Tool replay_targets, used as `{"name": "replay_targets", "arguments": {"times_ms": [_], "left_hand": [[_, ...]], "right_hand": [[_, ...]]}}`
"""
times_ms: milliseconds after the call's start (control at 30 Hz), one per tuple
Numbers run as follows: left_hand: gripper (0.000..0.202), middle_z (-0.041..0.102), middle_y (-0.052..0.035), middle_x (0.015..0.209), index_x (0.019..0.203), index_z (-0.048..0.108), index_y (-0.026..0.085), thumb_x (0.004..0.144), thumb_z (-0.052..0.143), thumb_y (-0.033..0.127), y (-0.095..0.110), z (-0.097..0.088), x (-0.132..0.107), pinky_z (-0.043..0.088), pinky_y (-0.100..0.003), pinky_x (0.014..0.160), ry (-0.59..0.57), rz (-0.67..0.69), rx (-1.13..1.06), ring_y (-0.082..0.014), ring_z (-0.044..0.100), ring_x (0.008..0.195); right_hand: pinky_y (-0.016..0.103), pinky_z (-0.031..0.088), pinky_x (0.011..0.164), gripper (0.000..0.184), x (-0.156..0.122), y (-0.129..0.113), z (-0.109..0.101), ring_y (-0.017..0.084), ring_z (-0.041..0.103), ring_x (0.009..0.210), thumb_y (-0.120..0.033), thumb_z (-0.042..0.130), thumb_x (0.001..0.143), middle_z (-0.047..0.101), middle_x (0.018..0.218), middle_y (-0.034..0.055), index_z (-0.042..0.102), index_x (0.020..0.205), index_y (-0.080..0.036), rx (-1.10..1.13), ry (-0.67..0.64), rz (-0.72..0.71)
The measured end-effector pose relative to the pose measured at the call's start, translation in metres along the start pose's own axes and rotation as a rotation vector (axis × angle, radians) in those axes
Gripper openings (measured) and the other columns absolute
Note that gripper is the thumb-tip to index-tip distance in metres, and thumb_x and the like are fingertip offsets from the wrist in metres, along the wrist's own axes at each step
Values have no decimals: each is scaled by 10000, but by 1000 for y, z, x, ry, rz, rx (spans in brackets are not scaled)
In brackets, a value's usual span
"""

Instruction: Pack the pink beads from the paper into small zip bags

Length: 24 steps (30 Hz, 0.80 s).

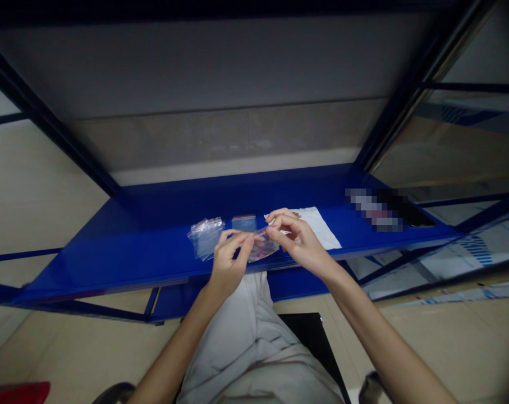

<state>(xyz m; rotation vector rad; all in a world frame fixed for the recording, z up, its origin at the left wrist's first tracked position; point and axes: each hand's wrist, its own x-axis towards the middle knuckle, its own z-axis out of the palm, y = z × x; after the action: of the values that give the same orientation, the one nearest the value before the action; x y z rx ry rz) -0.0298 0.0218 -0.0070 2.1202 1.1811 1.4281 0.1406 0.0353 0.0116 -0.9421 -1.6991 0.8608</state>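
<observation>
My left hand point(232, 257) pinches one end of the top edge of a clear zip bag point(264, 251) between thumb and fingers. At the other end of that edge, the thumb and fingertips of my right hand point(295, 238) are closed on the same bag. Small pinkish contents show low in it, too blurred to name. Just behind my hands lies another flat clear zip bag point(244, 223). To the left of my left hand is a loose pile of clear zip bags point(206, 239). A white sheet or pouch point(324, 229) lies beyond my right hand, partly covered by it.
Everything rests on a blue shelf point(145, 235) with blue uprights at both sides. Toward its right end lies a dark flat object point(418, 215), beside a blurred-out patch. My lap and a black seat point(315, 336) are below the front edge.
</observation>
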Motion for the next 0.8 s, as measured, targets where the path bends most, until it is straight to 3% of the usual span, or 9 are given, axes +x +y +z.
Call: {"name": "replay_targets", "arguments": {"times_ms": [133,267,500,633,800], "left_hand": [[249,732,1,658,708,723,215,859,525,222,4,-4,2,458,-319,777,130,11,26,-153,643,647],[279,732,10,645,674,720,224,863,515,215,5,-5,2,455,-337,807,94,22,38,-150,642,633],[233,735,-6,670,674,704,211,846,550,241,3,2,0,456,-347,795,89,33,68,-152,644,626],[91,733,-18,725,730,695,203,779,645,261,3,4,-5,465,-334,764,180,-48,60,-166,653,672],[117,714,-17,700,689,677,187,774,657,265,1,1,-9,488,-310,742,256,-110,-42,-164,648,692]], "right_hand": [[245,438,588,202,0,-5,3,173,552,892,-357,592,817,557,993,78,603,709,-186,31,-4,78],[246,462,589,148,-1,-6,5,174,565,882,-345,652,769,580,978,76,667,778,-199,44,-15,48],[279,473,665,104,-1,-1,7,180,564,888,-286,640,785,595,911,66,667,733,-200,-83,33,-26],[273,461,644,103,-1,2,6,173,558,856,-268,616,805,577,899,62,656,743,-196,-140,51,-23],[230,419,532,128,-1,2,5,167,546,831,-299,618,805,558,903,66,657,748,-191,-130,47,16]]}}
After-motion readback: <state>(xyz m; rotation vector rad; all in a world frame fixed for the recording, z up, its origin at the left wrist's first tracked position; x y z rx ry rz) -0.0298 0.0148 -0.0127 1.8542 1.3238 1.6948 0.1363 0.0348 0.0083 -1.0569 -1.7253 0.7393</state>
